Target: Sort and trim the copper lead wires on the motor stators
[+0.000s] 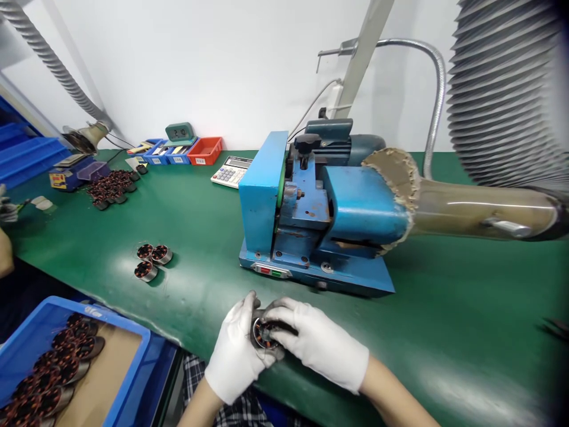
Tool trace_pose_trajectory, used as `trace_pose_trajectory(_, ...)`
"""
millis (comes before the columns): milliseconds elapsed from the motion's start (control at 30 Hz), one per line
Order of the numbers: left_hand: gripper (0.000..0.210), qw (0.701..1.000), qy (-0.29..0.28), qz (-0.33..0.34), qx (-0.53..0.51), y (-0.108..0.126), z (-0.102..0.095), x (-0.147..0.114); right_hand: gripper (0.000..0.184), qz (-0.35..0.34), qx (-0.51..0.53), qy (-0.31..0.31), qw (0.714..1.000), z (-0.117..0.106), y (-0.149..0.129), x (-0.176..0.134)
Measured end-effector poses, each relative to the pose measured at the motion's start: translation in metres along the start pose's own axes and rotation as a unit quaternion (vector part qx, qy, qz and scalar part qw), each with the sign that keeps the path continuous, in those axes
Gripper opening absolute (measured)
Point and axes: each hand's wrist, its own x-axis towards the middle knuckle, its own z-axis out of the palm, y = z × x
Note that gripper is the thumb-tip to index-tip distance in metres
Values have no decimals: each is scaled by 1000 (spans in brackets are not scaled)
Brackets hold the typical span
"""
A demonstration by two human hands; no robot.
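Between my two white-gloved hands is a motor stator [262, 335], a round metal ring with dark copper windings, held just above the front edge of the green table. My left hand [240, 350] wraps round its left side and underneath. The fingers of my right hand [306, 335] close over its top and right side, hiding part of the windings. Smudges darken the fingertips of both gloves. Left of my hands, three similar stators [152, 261] lie close together on the table. A blue grinding machine [311, 213] stands right behind my hands.
A blue bin [142, 356] of stators sits at lower left. More stators [113, 188] are heaped farther back, near a calculator [232, 172] and a red tray [205, 150]. A thick duct [502, 95] joins the machine at right. Another person's gloved hand [8, 207] shows at far left.
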Motion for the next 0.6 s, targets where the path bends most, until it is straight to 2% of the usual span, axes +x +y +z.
trace_pose_trajectory(167,96,999,-23,23,1,-2,-4,2,21,-33,-180,-70,981,0,-15,15)
trace_pose_trajectory(233,96,1000,-20,19,11,-3,-4,2,19,-53,-177,-76,980,4,-14,17)
trace_pose_trajectory(300,97,999,-25,8,20,-3,-3,1,14,-17,-26,-16,999,11,-7,18)
trace_pose_trajectory(333,98,999,-29,2,26,-3,-2,0,10,18,81,29,996,14,-2,19)
trace_pose_trajectory(400,99,999,-39,-12,35,-2,-2,-1,9,91,260,109,955,19,11,20)
trace_pose_trajectory(467,99,998,-46,-19,37,-1,-3,-1,23,135,336,155,919,19,22,22)
trace_pose_trajectory(533,97,998,-50,-17,30,0,-3,-2,37,150,363,182,902,14,30,23)
trace_pose_trajectory(600,94,999,-46,-13,26,1,-3,-2,43,159,386,199,887,8,31,21)
